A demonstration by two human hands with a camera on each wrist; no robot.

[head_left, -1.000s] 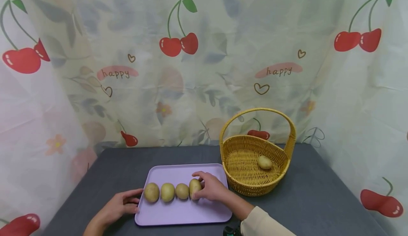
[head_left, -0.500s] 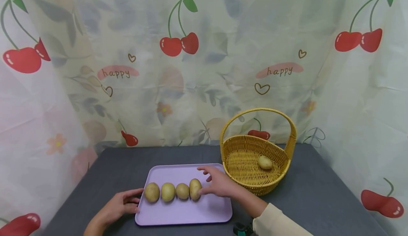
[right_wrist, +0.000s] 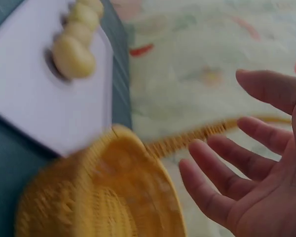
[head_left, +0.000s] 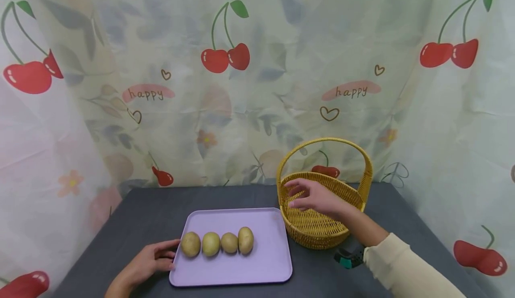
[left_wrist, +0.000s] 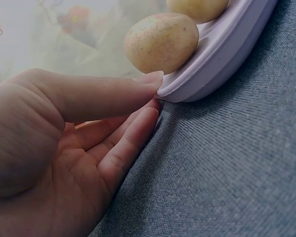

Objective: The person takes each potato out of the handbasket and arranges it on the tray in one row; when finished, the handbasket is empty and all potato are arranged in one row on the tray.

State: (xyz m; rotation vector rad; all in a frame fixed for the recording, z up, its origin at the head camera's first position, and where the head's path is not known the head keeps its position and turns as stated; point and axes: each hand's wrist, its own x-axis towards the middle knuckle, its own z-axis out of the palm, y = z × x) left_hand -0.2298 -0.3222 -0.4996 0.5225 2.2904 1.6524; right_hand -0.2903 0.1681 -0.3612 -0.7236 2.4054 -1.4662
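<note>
My right hand [head_left: 315, 197] is over the wicker basket [head_left: 318, 242], its fingers spread and slightly bent, with nothing in it. In the right wrist view the palm and parted fingers show beside the blurred basket. At the left edge of the lilac tray [head_left: 265, 266], my left hand [head_left: 146, 262] rests its thumb and fingertips against the rim. Several potatoes stand in a row on the tray, from a rounder potato [head_left: 190, 244] at the left to a longer potato [head_left: 246, 240] at the right. My right hand and arm hide part of the basket's inside.
A dark grey cloth [head_left: 161, 204] covers the table. The basket's tall arched handle [head_left: 327, 140] rises at the back right. A curtain [head_left: 257, 110] printed with cherries hangs behind and at both sides. A black wrist device [head_left: 349, 258] sits below my right wrist.
My right hand has left the rightmost potato and moved right and up, over the basket, empty. It now covers the potato seen inside the basket. The left hand has stayed at the tray's edge.
</note>
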